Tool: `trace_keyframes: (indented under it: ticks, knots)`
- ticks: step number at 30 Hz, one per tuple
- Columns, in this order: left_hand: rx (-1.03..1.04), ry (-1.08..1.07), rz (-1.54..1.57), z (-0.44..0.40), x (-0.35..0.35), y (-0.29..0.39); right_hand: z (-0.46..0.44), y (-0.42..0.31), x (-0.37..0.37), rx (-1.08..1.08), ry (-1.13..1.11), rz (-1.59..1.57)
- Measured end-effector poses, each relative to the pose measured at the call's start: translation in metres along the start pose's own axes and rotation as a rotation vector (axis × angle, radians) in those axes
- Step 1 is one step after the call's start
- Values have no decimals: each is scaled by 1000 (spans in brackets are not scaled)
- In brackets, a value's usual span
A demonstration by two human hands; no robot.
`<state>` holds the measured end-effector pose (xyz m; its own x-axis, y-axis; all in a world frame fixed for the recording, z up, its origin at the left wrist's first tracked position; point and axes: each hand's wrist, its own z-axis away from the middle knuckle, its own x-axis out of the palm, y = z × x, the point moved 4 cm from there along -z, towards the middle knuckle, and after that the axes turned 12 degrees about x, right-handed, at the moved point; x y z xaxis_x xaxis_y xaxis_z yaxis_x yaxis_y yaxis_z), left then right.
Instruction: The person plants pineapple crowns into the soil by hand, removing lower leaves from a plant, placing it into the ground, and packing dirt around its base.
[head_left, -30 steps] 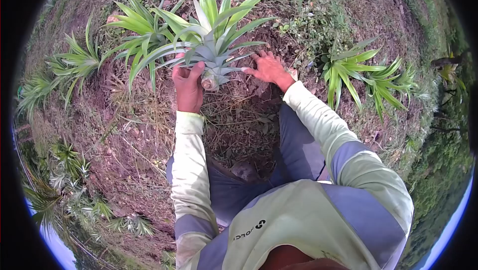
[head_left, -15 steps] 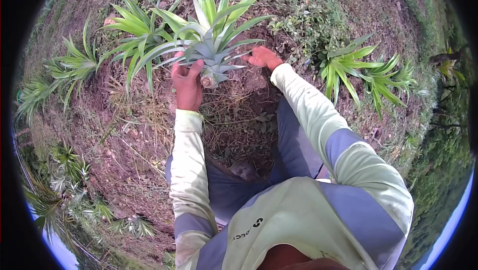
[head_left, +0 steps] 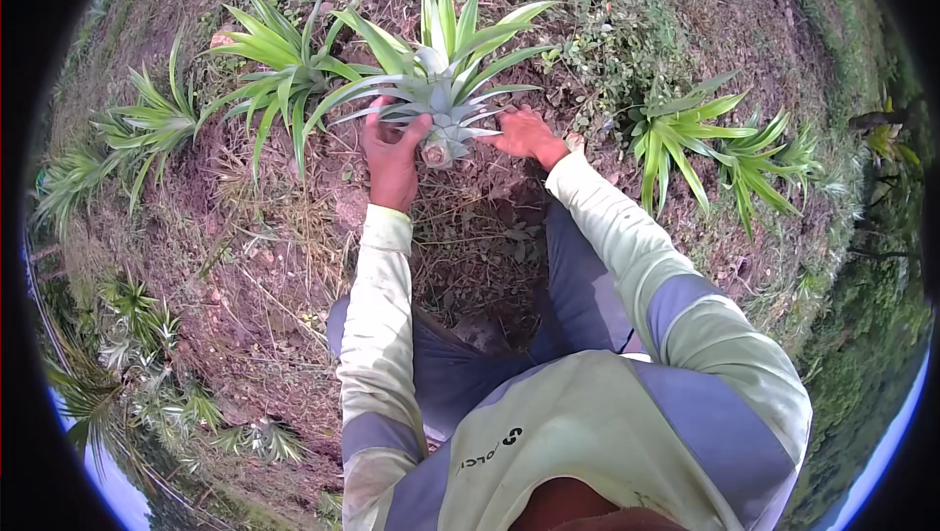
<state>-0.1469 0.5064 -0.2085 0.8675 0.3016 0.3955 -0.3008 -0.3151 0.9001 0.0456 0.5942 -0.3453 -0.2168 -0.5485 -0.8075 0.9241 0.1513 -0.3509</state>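
Note:
A young pineapple plant (head_left: 443, 105) is held above the soil, its long green leaves spreading away from me and its pale cut stem base (head_left: 437, 153) turned toward me. My left hand (head_left: 394, 147) grips it from the left, thumb on the grey-green lower leaves and fingers behind them. On the other side, my right hand (head_left: 526, 136) has its fingers bent, with the fingertips at the lower leaves near the base. Whether a leaf is pinched between them is hard to see, but the fingers meet the plant there.
Rooted pineapple plants stand to the left (head_left: 284, 71) and to the right (head_left: 676, 135). Dry straw and brown soil (head_left: 470, 237) lie between my knees. Low green weeds (head_left: 617, 51) grow beyond my right hand. More spiky plants (head_left: 259, 441) lie at lower left.
The young pineapple plant and my left hand have shifted a little to the right. My right hand, apart from the plant before, now reaches its lower leaves.

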Motion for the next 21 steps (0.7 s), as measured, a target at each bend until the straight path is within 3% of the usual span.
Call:
trace_keyframes:
  ticks: [5, 7, 8, 11, 13, 16, 21]
  knots:
    - [27, -21, -8, 3, 5, 4, 48, 2, -45, -26, 170, -362]
    - [20, -59, -61, 3, 9, 5, 72, 0, -57, -197, -139, -1132]
    - [22, -65, -58, 3, 12, 4, 79, -4, -62, -273, -209, -1358]
    - [43, -76, -119, 10, 17, -1, 104, -26, -87, -389, -120, -1369]
    - [56, -140, -195, 11, 19, -2, 102, -31, -88, -290, -121, -1387]
    - [44, -131, -140, 13, 21, -1, 97, -34, -93, -199, 217, -1012]
    - [15, -186, -179, 13, 21, 1, 109, -38, -96, -299, 264, -1102]
